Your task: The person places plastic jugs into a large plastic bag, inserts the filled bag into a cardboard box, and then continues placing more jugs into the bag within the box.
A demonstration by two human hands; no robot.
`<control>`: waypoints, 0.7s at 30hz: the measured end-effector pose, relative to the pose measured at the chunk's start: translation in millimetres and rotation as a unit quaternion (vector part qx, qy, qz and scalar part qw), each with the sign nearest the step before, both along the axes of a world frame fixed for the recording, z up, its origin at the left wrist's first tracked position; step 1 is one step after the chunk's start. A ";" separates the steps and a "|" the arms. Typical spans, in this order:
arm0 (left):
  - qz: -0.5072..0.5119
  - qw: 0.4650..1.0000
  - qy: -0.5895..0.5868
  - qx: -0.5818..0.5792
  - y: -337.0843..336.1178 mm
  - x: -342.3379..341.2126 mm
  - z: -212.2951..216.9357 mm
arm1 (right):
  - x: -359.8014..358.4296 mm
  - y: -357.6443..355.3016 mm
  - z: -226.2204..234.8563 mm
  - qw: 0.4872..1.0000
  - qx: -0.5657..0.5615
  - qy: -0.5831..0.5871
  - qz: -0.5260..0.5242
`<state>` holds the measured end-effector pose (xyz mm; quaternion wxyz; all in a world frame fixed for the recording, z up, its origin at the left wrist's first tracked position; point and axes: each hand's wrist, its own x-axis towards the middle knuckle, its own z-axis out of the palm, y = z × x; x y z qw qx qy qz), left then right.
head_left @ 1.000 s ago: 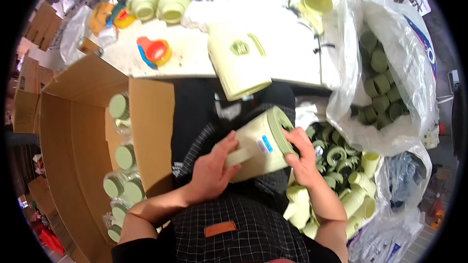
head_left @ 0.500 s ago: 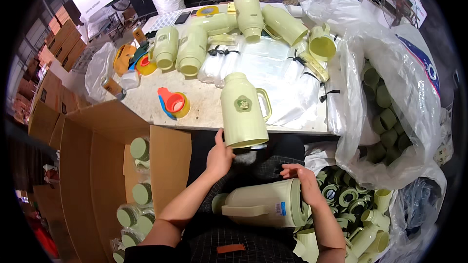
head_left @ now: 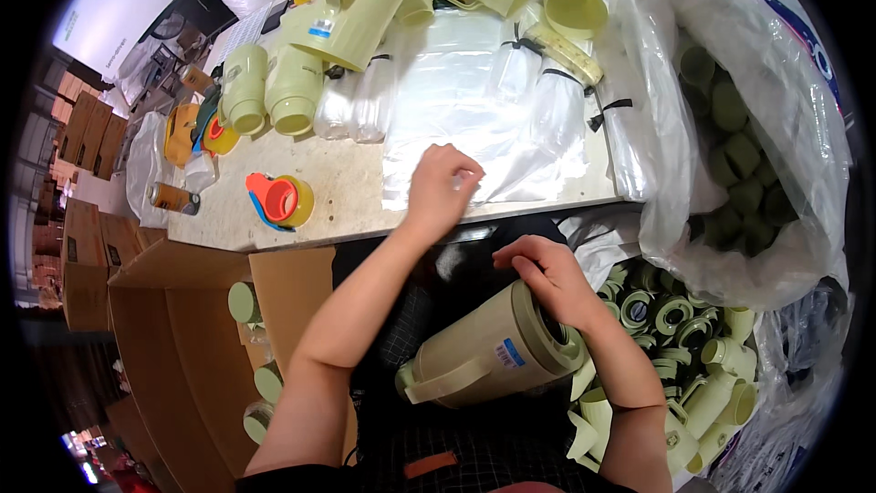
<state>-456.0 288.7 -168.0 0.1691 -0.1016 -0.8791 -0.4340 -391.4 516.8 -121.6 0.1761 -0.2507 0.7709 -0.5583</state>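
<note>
My left hand point(head_left: 443, 190) is over the front of a stack of clear plastic bags point(head_left: 429, 91) on the table. Its fingers are curled together in a pinch at the top bag. Across my lap lies a greenish-beige vacuum flask point(head_left: 465, 365), tilted, with a handle and a blue label. My right hand point(head_left: 552, 278) is just above the flask's upper right end, its fingers stretched to the left and holding nothing; the wrist rests near the rim. A pale green jug point(head_left: 365, 14) with a handle and blue label stands tipped beyond the bags.
More green flask bodies point(head_left: 294, 91) stand at the back. A tape roll point(head_left: 297, 205) is on the left of the table. A cardboard box point(head_left: 192, 356) with wrapped flasks stands lower left. At right are a plastic sack point(head_left: 648, 219) of green cups and a heap of lids point(head_left: 673, 315).
The jug at the table's front edge is gone from there; a labelled jug now appears farther back. My left hand has moved up onto the bags. The lap flask has tilted. The view has shifted.
</note>
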 end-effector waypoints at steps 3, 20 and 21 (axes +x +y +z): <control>0.081 0.988 -0.043 -0.126 11.5 -16.8 -41.6 | -11.7 -9.0 12.3 0.991 0.037 -0.122 0.037; 0.039 0.915 -0.195 0.350 -7.1 -47.5 -22.6 | -25.6 -28.8 -30.6 0.989 -0.063 0.010 -0.136; -0.008 0.864 -0.220 0.453 -0.9 -43.7 8.9 | -28.2 -27.9 -33.0 0.983 -0.054 -0.003 -0.177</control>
